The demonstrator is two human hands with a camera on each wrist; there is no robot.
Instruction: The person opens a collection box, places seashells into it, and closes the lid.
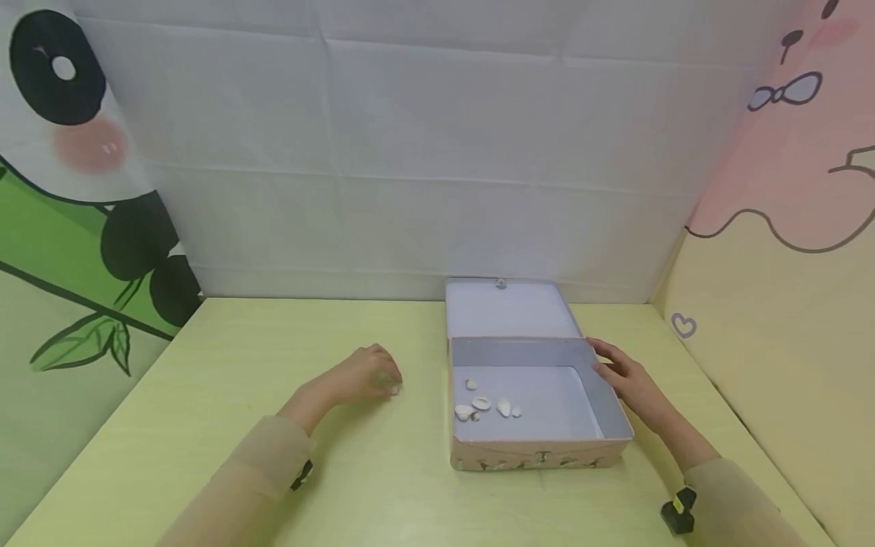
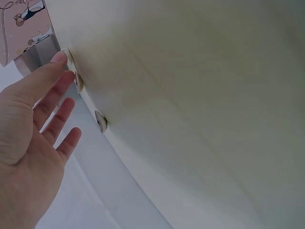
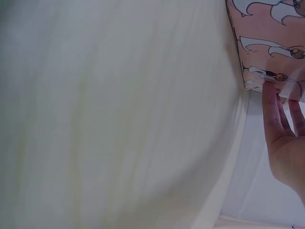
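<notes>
My left hand hovers low over the table left of the box, fingers bent downward. In the left wrist view, several small shells lie by its fingertips, among them a shell beyond the fingers. The thumb tip meets another shell, and no firm pinch shows. My right hand touches the right rim and outer side of the pink box near its hinge corner, with fairly straight fingers. Inside the box, small white shells lie toward the left.
The lid is open, tilted back toward the white cloth wall. A yellow table extends beneath the box and both arms. Printed panels stand at left and right.
</notes>
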